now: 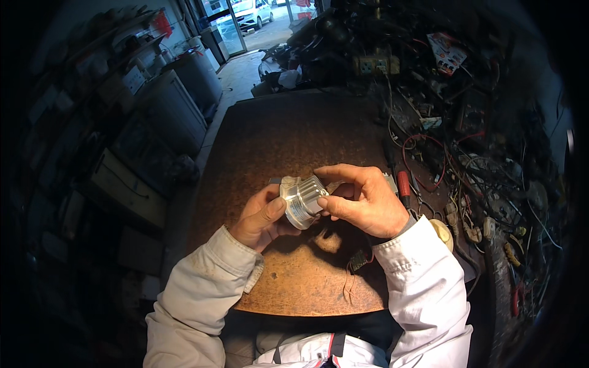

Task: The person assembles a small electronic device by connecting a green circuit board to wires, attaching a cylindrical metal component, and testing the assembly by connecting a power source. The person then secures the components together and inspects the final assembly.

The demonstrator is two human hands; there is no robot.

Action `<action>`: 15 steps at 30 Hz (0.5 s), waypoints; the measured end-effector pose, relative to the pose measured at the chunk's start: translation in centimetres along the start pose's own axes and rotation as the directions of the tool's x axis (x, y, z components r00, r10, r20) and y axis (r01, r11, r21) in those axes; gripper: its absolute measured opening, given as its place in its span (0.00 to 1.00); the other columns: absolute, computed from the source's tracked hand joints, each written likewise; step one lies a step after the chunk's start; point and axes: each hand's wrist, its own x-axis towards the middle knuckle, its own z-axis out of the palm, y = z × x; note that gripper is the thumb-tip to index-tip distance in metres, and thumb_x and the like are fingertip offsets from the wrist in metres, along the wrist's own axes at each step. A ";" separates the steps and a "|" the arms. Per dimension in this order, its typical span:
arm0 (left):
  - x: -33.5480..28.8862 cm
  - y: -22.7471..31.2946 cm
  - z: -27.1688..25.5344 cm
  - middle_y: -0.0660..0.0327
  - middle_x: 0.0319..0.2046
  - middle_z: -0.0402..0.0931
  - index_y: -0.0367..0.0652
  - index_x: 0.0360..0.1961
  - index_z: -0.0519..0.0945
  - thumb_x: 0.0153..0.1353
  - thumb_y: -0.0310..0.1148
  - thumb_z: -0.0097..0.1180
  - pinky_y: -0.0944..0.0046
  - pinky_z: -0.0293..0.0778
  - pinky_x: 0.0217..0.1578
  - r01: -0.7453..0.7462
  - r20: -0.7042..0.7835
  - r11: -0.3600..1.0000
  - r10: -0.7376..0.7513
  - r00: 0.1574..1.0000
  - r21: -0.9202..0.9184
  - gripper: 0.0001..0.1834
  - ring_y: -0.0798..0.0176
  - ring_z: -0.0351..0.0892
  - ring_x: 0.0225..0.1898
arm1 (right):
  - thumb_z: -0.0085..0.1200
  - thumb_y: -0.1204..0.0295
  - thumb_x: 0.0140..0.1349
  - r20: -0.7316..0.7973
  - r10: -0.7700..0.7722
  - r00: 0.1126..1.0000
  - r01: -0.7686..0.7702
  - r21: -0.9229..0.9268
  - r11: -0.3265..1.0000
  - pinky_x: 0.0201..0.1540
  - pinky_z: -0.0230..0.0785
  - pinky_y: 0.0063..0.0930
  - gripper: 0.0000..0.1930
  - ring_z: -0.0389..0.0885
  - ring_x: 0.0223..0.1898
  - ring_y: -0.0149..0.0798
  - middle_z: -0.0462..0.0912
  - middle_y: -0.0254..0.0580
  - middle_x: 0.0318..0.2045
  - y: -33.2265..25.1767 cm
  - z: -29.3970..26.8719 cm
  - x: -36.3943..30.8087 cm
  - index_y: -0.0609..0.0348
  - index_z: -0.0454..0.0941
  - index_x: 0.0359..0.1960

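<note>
Over the wooden table I hold a silver metal downlight [304, 201] with a wide flange and a ribbed, finned body, tilted toward the upper right. My left hand [261, 221] is closed round its flange side, thumb on the near face and the other fingers partly hidden behind. At the finned end, my right hand [368, 202] grips with thumb and forefinger; its other fingers are curled. Below them on the table lies a small dark circuit board [358, 262] with thin red wires.
On the brown table [276, 141], a red-handled screwdriver [403, 186] lies just right of my right hand, beside a cream round piece [442, 234]. Tangled cables [472, 165] and parts crowd the right side. Cabinets [175, 101] line the left; a glass doorway [236, 27] stands far ahead.
</note>
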 end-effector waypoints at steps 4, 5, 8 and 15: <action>0.1 0.0 -0.2 0.49 0.58 0.81 0.37 0.70 0.67 0.70 0.57 0.67 0.58 0.89 0.52 -0.012 -0.029 0.999 0.013 0.999 0.044 0.41 0.57 0.87 0.57 | 0.68 0.71 0.65 -0.027 -0.065 0.998 0.065 0.007 0.998 0.40 0.82 0.27 0.28 0.90 0.38 0.35 0.91 0.55 0.40 0.8 0.4 0.1 0.75 0.78 0.64; 0.1 -0.1 -0.1 0.50 0.58 0.81 0.37 0.70 0.67 0.70 0.56 0.66 0.58 0.89 0.52 -0.008 -0.036 0.999 0.009 0.999 0.046 0.41 0.57 0.87 0.57 | 0.68 0.71 0.65 -0.032 -0.069 0.997 0.068 -0.018 0.998 0.40 0.82 0.27 0.28 0.90 0.38 0.35 0.91 0.55 0.40 0.9 0.3 0.1 0.75 0.78 0.64; 0.1 -0.1 -0.1 0.50 0.57 0.81 0.38 0.69 0.67 0.71 0.55 0.66 0.57 0.89 0.52 0.000 -0.048 0.999 0.002 0.999 0.039 0.39 0.57 0.87 0.56 | 0.68 0.71 0.65 -0.023 -0.047 0.999 0.046 -0.060 0.997 0.41 0.82 0.27 0.28 0.90 0.38 0.35 0.91 0.54 0.42 0.5 0.3 0.1 0.73 0.79 0.64; 0.1 -0.2 -0.3 0.51 0.56 0.81 0.38 0.69 0.66 0.70 0.54 0.67 0.58 0.90 0.52 0.001 -0.056 1.000 0.000 0.998 0.017 0.39 0.57 0.87 0.56 | 0.70 0.72 0.63 -0.028 -0.064 0.998 0.061 -0.085 0.995 0.42 0.82 0.28 0.28 0.90 0.39 0.36 0.91 0.53 0.42 0.7 0.4 0.2 0.71 0.80 0.64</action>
